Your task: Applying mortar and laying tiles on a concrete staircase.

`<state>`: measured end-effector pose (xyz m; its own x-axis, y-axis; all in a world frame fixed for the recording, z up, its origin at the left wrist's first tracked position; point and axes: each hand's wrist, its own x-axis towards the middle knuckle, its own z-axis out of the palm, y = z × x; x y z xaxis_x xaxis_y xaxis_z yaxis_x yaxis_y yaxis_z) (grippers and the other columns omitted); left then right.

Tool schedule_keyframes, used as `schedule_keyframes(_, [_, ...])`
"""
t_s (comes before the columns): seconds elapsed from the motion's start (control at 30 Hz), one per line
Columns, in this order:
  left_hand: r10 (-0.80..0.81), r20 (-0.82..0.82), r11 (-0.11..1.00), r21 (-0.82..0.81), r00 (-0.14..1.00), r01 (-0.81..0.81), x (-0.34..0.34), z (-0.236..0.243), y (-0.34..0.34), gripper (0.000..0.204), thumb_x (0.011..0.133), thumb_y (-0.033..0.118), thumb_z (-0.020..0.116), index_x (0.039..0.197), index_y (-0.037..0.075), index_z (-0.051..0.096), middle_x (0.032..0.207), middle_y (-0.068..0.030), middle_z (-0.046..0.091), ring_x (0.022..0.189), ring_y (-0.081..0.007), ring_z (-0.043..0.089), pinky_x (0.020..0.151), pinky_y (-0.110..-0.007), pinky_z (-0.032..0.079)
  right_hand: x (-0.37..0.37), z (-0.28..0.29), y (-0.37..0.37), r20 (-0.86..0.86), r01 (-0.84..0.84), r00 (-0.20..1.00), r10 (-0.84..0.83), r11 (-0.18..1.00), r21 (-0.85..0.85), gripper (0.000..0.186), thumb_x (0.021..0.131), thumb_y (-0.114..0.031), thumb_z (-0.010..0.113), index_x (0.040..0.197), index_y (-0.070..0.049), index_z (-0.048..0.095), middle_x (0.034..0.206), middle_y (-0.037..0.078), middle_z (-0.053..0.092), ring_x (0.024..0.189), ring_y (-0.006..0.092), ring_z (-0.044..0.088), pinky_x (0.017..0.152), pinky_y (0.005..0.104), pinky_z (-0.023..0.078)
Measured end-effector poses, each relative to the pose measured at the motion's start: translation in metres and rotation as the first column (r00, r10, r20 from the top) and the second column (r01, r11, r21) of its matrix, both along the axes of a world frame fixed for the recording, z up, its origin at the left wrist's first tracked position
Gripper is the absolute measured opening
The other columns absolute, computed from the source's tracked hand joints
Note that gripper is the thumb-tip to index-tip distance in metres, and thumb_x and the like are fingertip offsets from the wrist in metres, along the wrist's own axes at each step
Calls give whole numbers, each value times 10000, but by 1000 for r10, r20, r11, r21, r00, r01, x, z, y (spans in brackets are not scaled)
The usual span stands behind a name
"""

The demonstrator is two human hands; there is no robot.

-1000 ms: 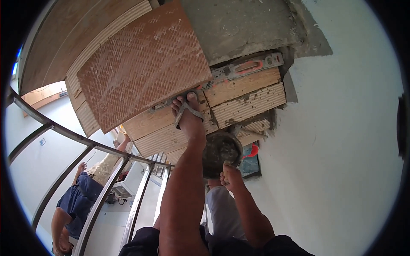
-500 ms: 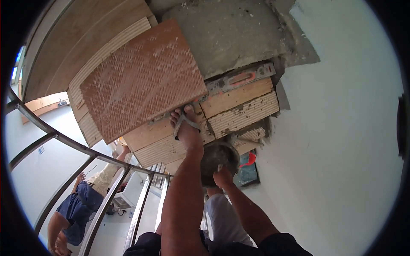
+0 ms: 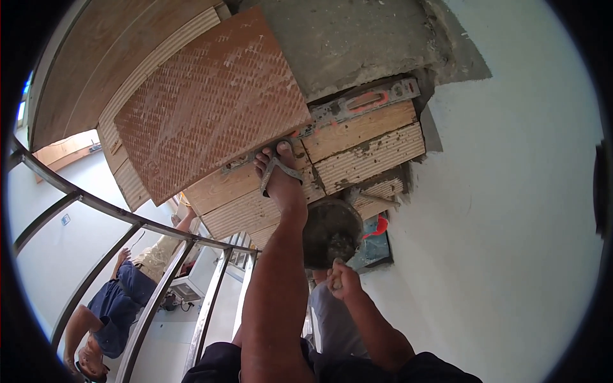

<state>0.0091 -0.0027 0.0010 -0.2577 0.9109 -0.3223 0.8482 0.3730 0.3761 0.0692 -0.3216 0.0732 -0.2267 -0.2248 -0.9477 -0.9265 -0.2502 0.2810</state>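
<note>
My right hand is closed around the short pale handle of what looks like a trowel, just over the near rim of a round dark bucket. Wet grey mortar lies inside the bucket, and the tool's blade is hard to make out against it. No part of my left hand shows. My foot, in a grey flip-flop, rests on a wood-look stair tread, beside a large reddish-brown tile lying with its ridged, white-smeared back up.
A mortar-spotted spirit level lies along the step, partly under the tile. Rough grey cement covers the step beyond. A red-handled tool lies beyond the bucket. Metal railing curves at left; another person is below it. White wall at right.
My right hand has drawn back toward me from over the bucket, and its handle now shows. The view has shifted slightly; the tile and my foot stay in place.
</note>
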Motion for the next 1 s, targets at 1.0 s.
schedule_keyframes(1.0, [68, 94, 998, -20, 993, -66, 5, 7, 1, 849, 1139, 574, 231, 1571, -149, 341, 1644, -383, 316, 1564, -502, 267, 1329, -507, 170, -81, -72, -4, 222, -880, 443, 868, 468, -74, 387, 863, -117, 696, 1183, -13, 506, 781, 188, 633, 597, 310, 684, 447, 455, 536])
